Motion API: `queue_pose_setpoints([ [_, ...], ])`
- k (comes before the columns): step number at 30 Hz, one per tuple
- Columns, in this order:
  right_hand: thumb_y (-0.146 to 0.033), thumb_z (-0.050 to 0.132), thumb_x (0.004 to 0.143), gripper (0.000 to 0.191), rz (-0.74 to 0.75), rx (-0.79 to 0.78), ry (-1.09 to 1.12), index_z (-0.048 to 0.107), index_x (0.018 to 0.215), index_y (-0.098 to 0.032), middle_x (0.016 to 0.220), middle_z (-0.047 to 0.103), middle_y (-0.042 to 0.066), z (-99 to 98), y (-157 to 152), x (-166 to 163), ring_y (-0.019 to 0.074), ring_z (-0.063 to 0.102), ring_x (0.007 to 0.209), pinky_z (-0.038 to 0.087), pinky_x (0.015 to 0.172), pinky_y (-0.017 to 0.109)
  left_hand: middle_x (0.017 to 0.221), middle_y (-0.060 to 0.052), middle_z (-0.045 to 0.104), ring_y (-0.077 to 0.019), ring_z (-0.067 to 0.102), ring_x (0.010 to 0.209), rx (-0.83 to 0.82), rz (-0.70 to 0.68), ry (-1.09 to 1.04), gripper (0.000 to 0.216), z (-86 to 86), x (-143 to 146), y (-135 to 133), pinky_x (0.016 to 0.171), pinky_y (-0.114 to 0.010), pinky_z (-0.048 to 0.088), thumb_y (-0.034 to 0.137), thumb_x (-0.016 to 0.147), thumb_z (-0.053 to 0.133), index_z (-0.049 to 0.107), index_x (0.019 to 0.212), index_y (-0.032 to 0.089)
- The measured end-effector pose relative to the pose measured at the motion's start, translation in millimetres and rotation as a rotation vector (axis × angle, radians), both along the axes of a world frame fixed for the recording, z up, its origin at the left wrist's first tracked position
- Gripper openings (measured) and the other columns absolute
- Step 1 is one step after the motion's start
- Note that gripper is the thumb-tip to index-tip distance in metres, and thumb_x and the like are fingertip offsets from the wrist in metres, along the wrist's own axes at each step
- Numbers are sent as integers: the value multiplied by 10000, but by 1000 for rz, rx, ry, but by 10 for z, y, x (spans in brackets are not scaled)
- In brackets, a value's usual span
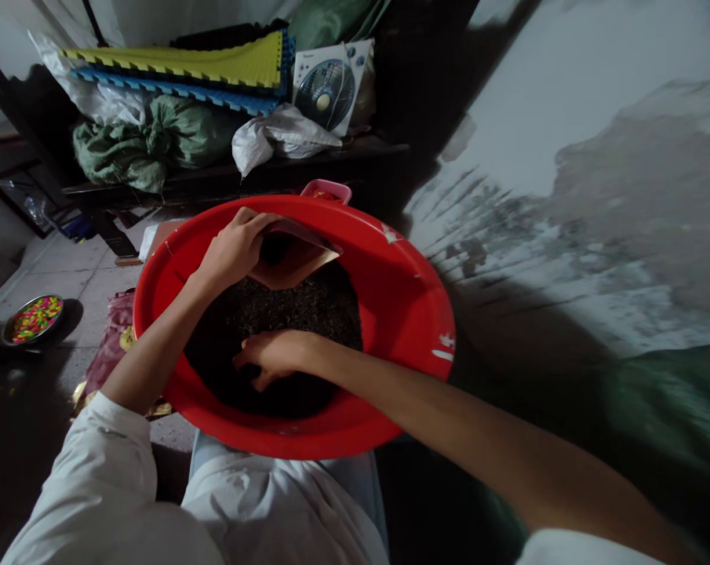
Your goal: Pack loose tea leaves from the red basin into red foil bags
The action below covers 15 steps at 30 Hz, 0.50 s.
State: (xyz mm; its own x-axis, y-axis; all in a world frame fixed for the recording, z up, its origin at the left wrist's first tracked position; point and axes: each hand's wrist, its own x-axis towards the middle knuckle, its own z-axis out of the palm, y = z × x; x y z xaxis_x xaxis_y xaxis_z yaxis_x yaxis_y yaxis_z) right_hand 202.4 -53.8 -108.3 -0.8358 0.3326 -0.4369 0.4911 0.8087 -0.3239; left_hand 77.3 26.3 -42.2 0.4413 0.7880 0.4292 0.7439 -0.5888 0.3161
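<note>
A wide red plastic basin [398, 314] stands before me, with a dark, loose heap [284, 310] in it that looks like dried tea leaves. Over the far left part of the basin, my left hand [240, 239] is closed on the edge of a pouch [289, 271], whose mouth gapes toward me. The pouch's inside is dark, so its contents are unclear. Lower down, my right hand [278, 355] reaches into the heap, its fingers bent downward and apart, fingertips touching the dark material.
A metal bowl of bright-coloured pieces [35, 320] sits on the floor at left, near a maroon printed packet [116, 326]. Behind, a dark bench carries foam mats [183, 67], green sacks [154, 137] and a fan box [333, 86]. A pink container [328, 190] touches the basin's far side; a stained wall [566, 173] rises at right.
</note>
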Motion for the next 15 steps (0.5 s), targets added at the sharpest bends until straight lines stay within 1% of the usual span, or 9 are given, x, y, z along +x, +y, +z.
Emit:
queue_pose_setpoints([
  [2, -373, 745, 899, 517, -2, 23, 67, 685, 1395, -239, 1318, 712, 119, 8, 1, 14, 266, 716, 1103, 488, 772, 283, 1395, -94, 633, -270, 625, 1288, 6, -9, 6, 496, -9, -3, 2, 1119, -479, 539, 160, 1013, 433, 651, 1439, 292],
  [5, -380, 710, 933, 459, -1, 106, 193, 690, 1370, -241, 1317, 702, 116, 78, -19, 52, 267, 705, 1101, 479, 810, 290, 1387, -100, 627, -264, 635, 1262, 14, -36, 24, 508, -24, -7, 5, 1095, -464, 552, 160, 1015, 427, 642, 1453, 300],
  [8, -400, 692, 950, 383, -33, 194, 327, 705, 1301, -250, 1233, 714, 92, 193, -33, 128, 236, 702, 969, 451, 758, 288, 1383, -104, 619, -254, 642, 1236, 4, -65, 48, 538, -27, -3, 1, 1083, -444, 554, 144, 997, 431, 637, 1470, 296],
  [11, -381, 713, 940, 328, -112, 288, 463, 704, 1237, -240, 1144, 704, 78, 282, 12, 259, 205, 664, 895, 428, 734, 277, 1391, -97, 611, -246, 648, 1215, -9, -76, 65, 554, -26, 2, -2, 1077, -429, 553, 139, 983, 440, 638, 1475, 300],
  [15, -320, 709, 941, 284, -263, 385, 614, 682, 1207, -225, 1077, 672, 63, 325, 162, 511, 197, 649, 922, 455, 778, 269, 1389, -82, 612, -236, 657, 1197, -17, -75, 74, 562, -25, -1, -6, 1065, -409, 560, 154, 990, 443, 621, 1492, 331],
])
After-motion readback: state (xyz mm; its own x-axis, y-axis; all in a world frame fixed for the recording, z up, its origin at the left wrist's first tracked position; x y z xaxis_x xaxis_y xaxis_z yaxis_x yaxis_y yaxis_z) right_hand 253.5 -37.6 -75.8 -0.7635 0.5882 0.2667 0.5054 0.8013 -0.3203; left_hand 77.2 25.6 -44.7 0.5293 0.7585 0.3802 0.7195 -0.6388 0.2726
